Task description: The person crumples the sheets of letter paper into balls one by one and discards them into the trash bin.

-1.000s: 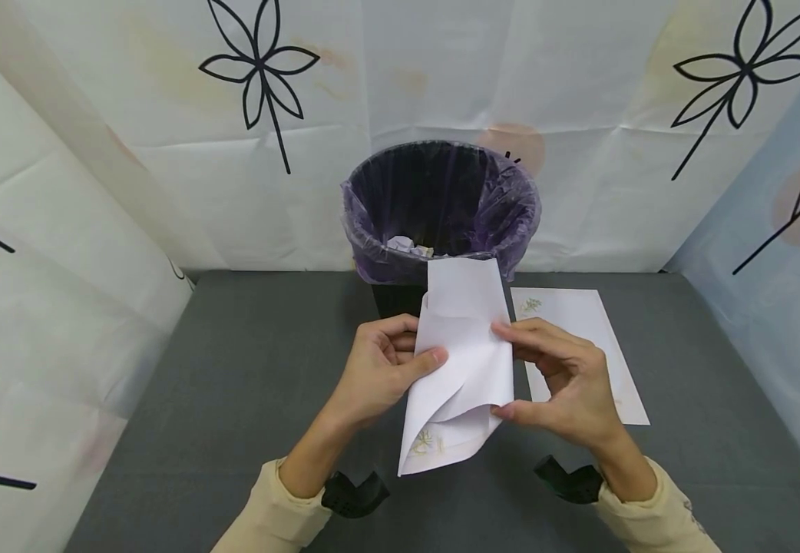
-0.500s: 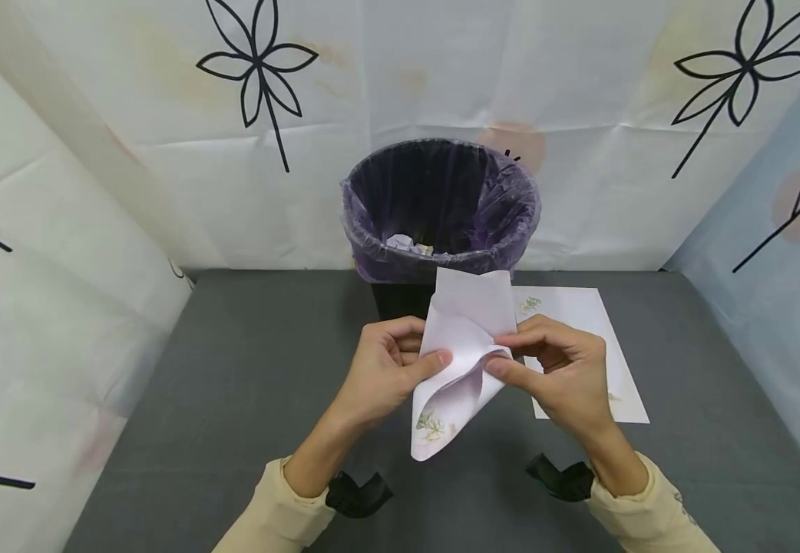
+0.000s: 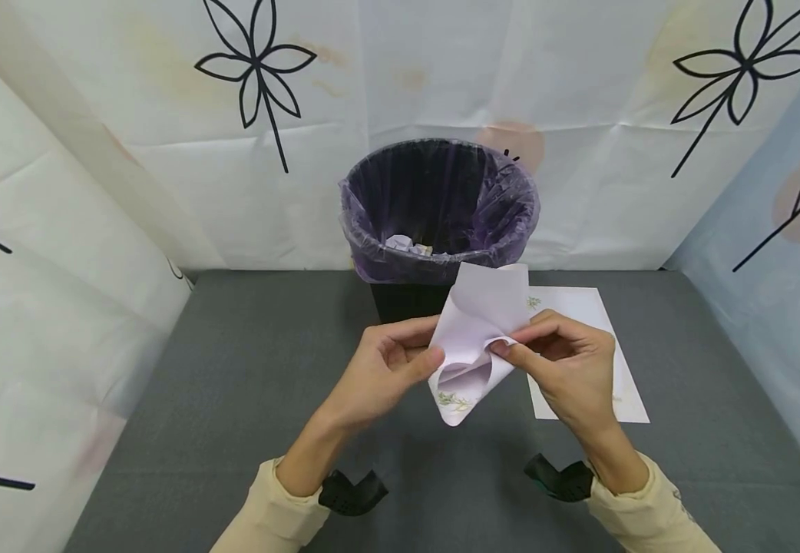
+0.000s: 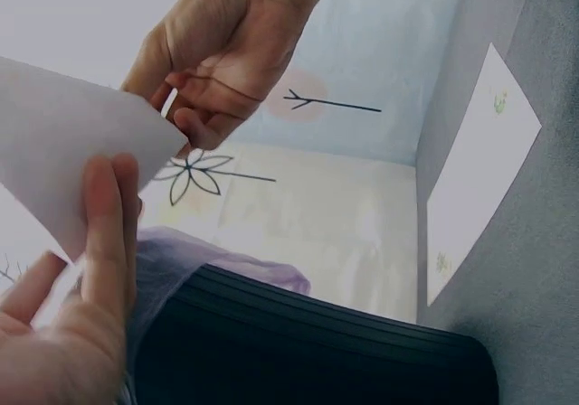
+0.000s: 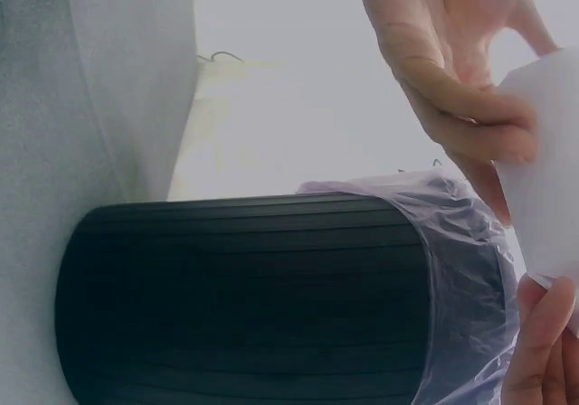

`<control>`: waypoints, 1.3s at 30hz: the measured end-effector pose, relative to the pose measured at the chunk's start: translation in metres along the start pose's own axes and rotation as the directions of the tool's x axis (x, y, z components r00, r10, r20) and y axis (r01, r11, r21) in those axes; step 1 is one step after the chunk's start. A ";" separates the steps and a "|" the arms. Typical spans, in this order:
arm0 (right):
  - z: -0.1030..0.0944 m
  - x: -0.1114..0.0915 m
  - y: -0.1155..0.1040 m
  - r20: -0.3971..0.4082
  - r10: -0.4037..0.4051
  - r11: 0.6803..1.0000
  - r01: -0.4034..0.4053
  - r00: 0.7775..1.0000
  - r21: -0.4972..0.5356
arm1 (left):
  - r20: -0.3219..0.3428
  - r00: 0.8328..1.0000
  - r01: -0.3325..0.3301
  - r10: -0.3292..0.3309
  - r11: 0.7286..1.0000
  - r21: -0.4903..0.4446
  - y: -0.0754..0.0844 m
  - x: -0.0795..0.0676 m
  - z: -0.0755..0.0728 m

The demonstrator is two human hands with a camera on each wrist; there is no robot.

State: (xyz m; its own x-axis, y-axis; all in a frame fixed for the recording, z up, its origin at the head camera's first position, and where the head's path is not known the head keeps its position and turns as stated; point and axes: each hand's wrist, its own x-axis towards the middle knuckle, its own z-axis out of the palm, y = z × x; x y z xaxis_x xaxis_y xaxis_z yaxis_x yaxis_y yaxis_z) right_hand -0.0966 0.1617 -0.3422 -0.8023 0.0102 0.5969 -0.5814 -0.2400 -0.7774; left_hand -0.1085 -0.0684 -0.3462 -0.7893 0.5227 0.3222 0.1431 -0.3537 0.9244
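Observation:
Between the two hands, in front of the bin, a folded sheet of paper (image 3: 486, 307) is held above the table. A small printed plant shows at its lower corner. The left hand (image 3: 389, 369) pinches the sheet's left edge, thumb in front and fingers behind; in the left wrist view two fingers (image 4: 107, 224) lie along the paper's underside. On the other side, the right hand (image 3: 569, 365) pinches a crumpled fold between thumb and forefinger. The fold curls inward near the middle of the sheet. The right wrist view shows only part of the paper (image 5: 547, 179).
Behind the paper stands a black bin (image 3: 400, 302) with a purple liner (image 3: 510, 223); crumpled paper (image 3: 403, 243) lies inside. A flat white sheet (image 3: 621, 384) with a printed plant rests on the grey table (image 3: 269, 369) at right. Patterned cloth (image 3: 165, 192) surrounds the table.
The right hand has pinched the paper's right side and bunched it inward, making the sheet smaller. The paper's lower corner has risen and shifted right. The left hand keeps its grip.

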 end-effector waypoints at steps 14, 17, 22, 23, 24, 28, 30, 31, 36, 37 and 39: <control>0.008 0.003 0.001 -0.042 -0.052 0.999 0.052 0.998 0.006 | -0.180 0.957 -0.200 0.229 0.966 0.162 -0.008 0.000 0.021; 0.009 0.002 0.003 -0.046 -0.085 0.996 0.085 0.995 0.002 | -0.239 0.938 -0.200 0.252 0.955 0.220 -0.009 0.001 0.026; 0.009 0.001 0.005 -0.048 -0.122 0.992 0.122 0.991 -0.010 | -0.290 0.903 -0.231 0.317 0.927 0.296 -0.012 0.004 0.030; 0.009 0.001 0.005 -0.042 -0.122 0.992 0.121 0.992 -0.019 | -0.301 0.894 -0.236 0.331 0.920 0.311 -0.012 0.005 0.030; 0.009 0.000 0.005 -0.033 -0.121 0.992 0.120 0.992 -0.026 | -0.314 0.885 -0.240 0.344 0.915 0.325 -0.013 0.006 0.031; 0.010 0.000 0.003 0.023 -0.102 0.993 0.103 0.994 -0.048 | -0.367 0.853 -0.237 0.372 0.901 0.364 -0.014 0.008 0.031; 0.010 0.000 0.002 0.062 -0.086 0.995 0.089 0.994 -0.048 | -0.389 0.843 -0.228 0.371 0.902 0.366 -0.014 0.009 0.031; 0.010 0.000 0.001 0.083 -0.075 0.996 0.079 0.994 -0.048 | -0.396 0.839 -0.229 0.373 0.902 0.366 -0.014 0.009 0.031; 0.008 0.000 0.002 0.205 -0.063 0.998 0.057 0.977 0.033 | -0.428 0.817 -0.236 0.386 0.901 0.363 -0.011 0.011 0.030; 0.008 0.000 0.002 0.217 -0.062 0.998 0.055 0.974 0.038 | -0.432 0.814 -0.237 0.389 0.901 0.364 -0.010 0.011 0.030; 0.010 0.000 0.003 0.214 -0.066 0.997 0.059 0.975 0.040 | -0.439 0.810 -0.236 0.389 0.901 0.363 -0.009 0.012 0.030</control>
State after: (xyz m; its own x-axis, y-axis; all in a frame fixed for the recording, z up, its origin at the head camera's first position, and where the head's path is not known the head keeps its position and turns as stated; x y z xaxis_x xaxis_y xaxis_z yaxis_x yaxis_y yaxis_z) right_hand -0.0974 0.1516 -0.3428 -0.7145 -0.1815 0.6757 -0.6221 -0.2771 -0.7323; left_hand -0.1011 -0.0360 -0.3447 -0.8457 -0.0542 0.5309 0.5321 -0.1610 0.8312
